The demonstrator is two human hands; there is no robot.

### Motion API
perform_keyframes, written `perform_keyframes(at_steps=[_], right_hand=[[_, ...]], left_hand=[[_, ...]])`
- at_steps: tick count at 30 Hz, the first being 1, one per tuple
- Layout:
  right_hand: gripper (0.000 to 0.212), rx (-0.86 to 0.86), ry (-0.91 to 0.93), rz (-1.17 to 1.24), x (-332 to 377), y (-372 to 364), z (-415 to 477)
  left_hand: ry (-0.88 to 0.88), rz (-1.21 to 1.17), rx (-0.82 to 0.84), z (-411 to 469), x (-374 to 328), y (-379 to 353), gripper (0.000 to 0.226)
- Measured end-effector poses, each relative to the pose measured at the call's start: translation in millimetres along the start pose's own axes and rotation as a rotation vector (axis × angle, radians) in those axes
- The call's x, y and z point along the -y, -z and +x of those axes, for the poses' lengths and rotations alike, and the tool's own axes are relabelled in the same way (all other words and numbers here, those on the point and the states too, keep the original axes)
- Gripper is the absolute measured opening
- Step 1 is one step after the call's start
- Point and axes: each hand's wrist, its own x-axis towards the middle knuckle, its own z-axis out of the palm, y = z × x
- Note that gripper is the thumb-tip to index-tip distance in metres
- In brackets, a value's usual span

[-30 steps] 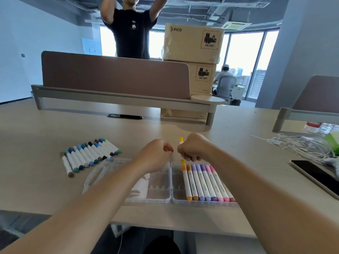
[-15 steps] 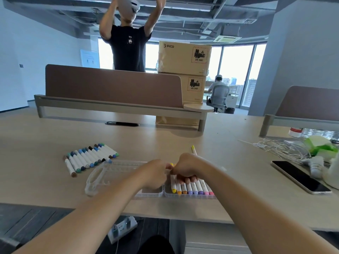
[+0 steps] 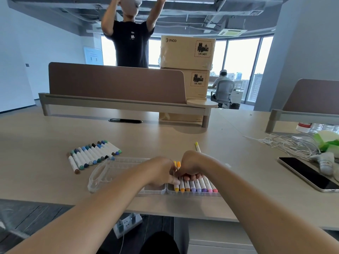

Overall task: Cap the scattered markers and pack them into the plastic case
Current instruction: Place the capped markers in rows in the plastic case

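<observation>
The clear plastic case (image 3: 110,173) lies open near the table's front edge. Its left half is bare. Its right half holds a row of capped markers (image 3: 196,186), from yellow and orange through purple to pink. My left hand (image 3: 161,171) and my right hand (image 3: 190,167) meet over the left end of that row. Both hands pinch the yellow marker (image 3: 175,186), which lies in the outermost slot. A group of capped blue, green and brown markers (image 3: 91,154) lies on the table to the left of the case. One loose yellow marker (image 3: 197,146) lies just behind my right hand.
A phone (image 3: 308,174) lies at the right, with white cables (image 3: 286,143) and a green-white packet (image 3: 328,142) behind it. A brown desk divider (image 3: 117,83) and stacked cardboard boxes (image 3: 187,52) close off the back. A person stands behind the divider. A power strip (image 3: 126,224) lies under the table.
Both hands came down from above the table, carrying the yellow marker into the right half of the case. It now lies at the left end of the row. The view has tilted upward.
</observation>
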Motion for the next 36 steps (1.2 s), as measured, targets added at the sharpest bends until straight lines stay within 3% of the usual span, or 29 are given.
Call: perform_keyframes(at_steps=[4, 8, 15, 17, 20, 24, 27, 29, 36], right_hand=[[0.041, -0.129, 0.014, 0.039, -12.0, 4.3, 6.4], [0.028, -0.448, 0.031, 0.204, -49.8, 12.6, 28.0], [0.016, -0.651, -0.163, 0.238, -83.9, 40.7, 70.8], [0.022, -0.621, -0.248, 0.243, -84.5, 49.2, 87.1], [0.027, -0.421, -0.335, 0.136, -75.8, 55.8, 109.0], [0.014, -0.372, -0.361, -0.007, -67.9, 55.2, 114.9], [0.006, -0.490, -0.270, 0.091, -64.5, 52.8, 107.8], [0.014, -0.519, -0.146, 0.188, -56.6, 50.3, 99.4], [0.034, -0.355, 0.052, 0.386, -13.5, 17.3, 32.2]], left_hand=[[0.043, -0.028, -0.097, 9.7, -6.9, 6.0, 0.032], [0.026, -0.172, -0.202, 31.7, -17.5, 9.6, 0.034], [-0.006, -0.291, -0.230, 83.7, -29.2, 2.4, 0.028], [-0.012, -0.285, -0.245, 93.1, -29.9, 3.7, 0.028], [-0.031, -0.266, -0.261, 101.5, -29.3, 4.0, 0.026], [-0.053, -0.267, -0.256, 100.9, -25.5, 2.1, 0.026], [-0.025, -0.253, -0.289, 95.3, -19.4, 3.2, 0.028], [0.015, -0.217, -0.316, 90.4, -11.9, 3.9, 0.029], [0.118, -0.085, -0.242, 48.8, 7.7, 6.6, 0.025]])
